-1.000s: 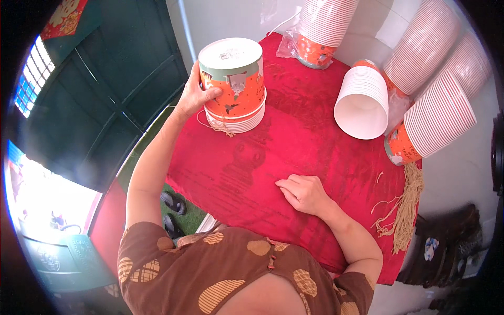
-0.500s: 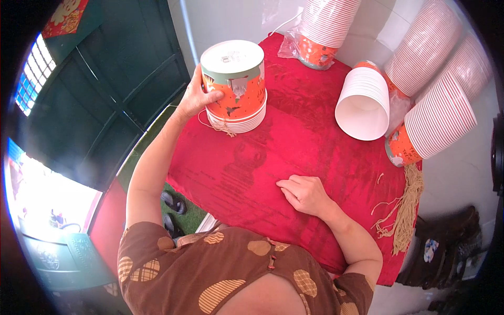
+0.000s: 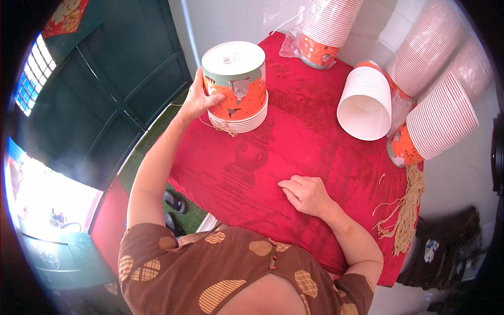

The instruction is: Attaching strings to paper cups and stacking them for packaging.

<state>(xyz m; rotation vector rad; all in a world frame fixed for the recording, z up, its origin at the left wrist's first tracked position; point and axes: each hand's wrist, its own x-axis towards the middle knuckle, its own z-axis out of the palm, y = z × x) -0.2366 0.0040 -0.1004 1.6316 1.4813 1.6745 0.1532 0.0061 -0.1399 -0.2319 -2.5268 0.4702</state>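
Observation:
A short stack of orange-and-green printed paper buckets [image 3: 237, 98] stands upside down at the far left of the red-covered table, its white base on top and white rims below. My left hand [image 3: 200, 100] grips its left side, thumb across the front and the other fingers hidden behind. Tan string [image 3: 224, 127] hangs at the stack's lower rims. On the cloth at the table's middle rests my right hand [image 3: 308, 195], its fingers curled in and nothing visible in them.
Taller bucket stacks stand or lean along the right and back, one lying with its white mouth [image 3: 364, 116] toward me. A bundle of tan strings [image 3: 408, 212] hangs at the right table edge. Dark doors [image 3: 121, 63] are on the left; dark slippers [image 3: 175, 201] lie on green flooring below.

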